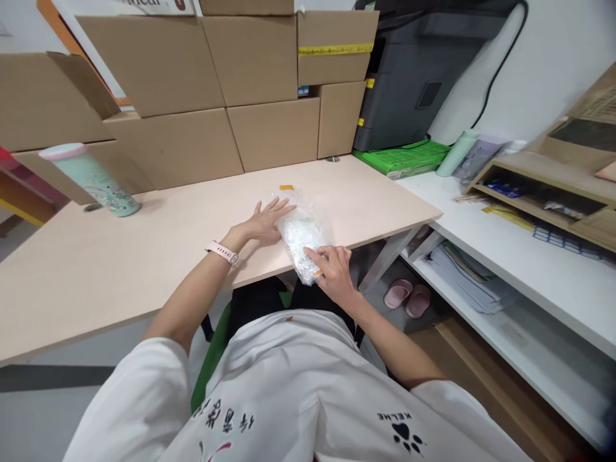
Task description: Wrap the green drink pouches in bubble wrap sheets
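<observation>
Head view: big pale wood-top desk [120, 269] mid-frame, bubble-wrapped package [302, 232] around centre, poking over the near edge. Left hand [264, 221] lies open on its left side; right hand [335, 273] is curled at its lower right, can't tell if it's pinching. Looks like wrap-smoothing or tape-fiddling near the lower orange tape [318, 272]; next move probably needs the left steadying, right fingertips precise.

We see a pale beige worktop [192, 276]; on it, our clear, silvery-white packet [301, 234] has orange tape [286, 187], and a mint-green tumbler [96, 183], patterned lower down, has a pink lid [62, 151]. At the worktop's back, plain brown cartons [262, 64] include one banded yellow; below it, slippers [398, 293] are pink.
</observation>
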### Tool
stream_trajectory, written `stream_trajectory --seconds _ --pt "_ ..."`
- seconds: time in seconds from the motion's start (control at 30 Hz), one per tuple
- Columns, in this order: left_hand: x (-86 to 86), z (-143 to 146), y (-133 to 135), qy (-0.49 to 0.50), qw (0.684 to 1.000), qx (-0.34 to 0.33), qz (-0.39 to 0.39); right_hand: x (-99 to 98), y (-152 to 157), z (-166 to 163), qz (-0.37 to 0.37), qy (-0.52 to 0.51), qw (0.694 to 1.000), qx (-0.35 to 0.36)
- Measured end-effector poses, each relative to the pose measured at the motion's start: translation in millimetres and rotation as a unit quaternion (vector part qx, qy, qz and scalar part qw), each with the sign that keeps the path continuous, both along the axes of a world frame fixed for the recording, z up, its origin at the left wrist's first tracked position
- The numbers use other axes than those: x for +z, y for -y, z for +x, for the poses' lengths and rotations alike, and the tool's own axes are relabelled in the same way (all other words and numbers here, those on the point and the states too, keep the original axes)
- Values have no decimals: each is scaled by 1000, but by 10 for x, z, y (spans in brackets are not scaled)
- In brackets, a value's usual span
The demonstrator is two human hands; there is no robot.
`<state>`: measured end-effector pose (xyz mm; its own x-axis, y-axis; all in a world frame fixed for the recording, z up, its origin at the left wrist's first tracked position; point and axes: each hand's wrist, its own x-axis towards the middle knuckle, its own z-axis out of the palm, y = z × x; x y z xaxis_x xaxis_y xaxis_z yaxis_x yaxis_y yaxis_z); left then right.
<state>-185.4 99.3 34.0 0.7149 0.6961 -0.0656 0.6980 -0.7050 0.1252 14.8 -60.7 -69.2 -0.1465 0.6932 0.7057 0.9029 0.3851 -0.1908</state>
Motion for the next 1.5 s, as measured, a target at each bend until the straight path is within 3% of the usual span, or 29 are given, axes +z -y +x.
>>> stream_trajectory --seconds 0.2,0.3,0.37,0.47,0.6,0.73,0.8,0.83,0.9,1.0,1.07,1.13,1.2,1.3,1.4,1.5 --pt "47 159 -62 33 998 -37 39 -68 29 99 114 -116 986 46" --pt "74 247 13 147 988 -44 -1 -64 52 165 135 -136 981 32" --pt "115 340 127 275 958 -39 -77 -71 60 202 133 -143 981 13" --pt "218 508 362 448 873 -14 -190 -59 58 216 137 -150 979 12" --pt "340 636 646 531 772 35 -349 78 -4 160 192 -122 974 5" --pt "290 584 756 638 586 59 -496 251 -133 98 207 -77 975 -6" --pt "190 531 751 664 542 48 -513 286 -193 65 162 -74 984 15" --pt "126 504 737 667 548 58 -501 288 -216 43 131 -66 989 29" --pt "-7 449 696 660 606 118 -428 270 -251 -8 68 -36 995 58" --pt "-148 379 631 579 762 213 -197 234 -276 -75 -7 14 995 98" --pt "-167 365 603 461 863 205 -23 223 -275 -93 -33 30 992 122" --pt "-139 391 591 331 926 155 89 218 -250 -90 -38 33 989 141" --pt "-100 444 588 229 959 114 122 213 -195 -73 -23 20 987 155" --pt "-87 505 586 138 979 106 106 216 -86 -40 21 -67 982 174" --pt "-131 501 584 119 980 118 107 250 -41 -14 67 -176 972 141" --pt "-170 470 588 118 979 115 119 287 -119 -5 47 -162 978 124"
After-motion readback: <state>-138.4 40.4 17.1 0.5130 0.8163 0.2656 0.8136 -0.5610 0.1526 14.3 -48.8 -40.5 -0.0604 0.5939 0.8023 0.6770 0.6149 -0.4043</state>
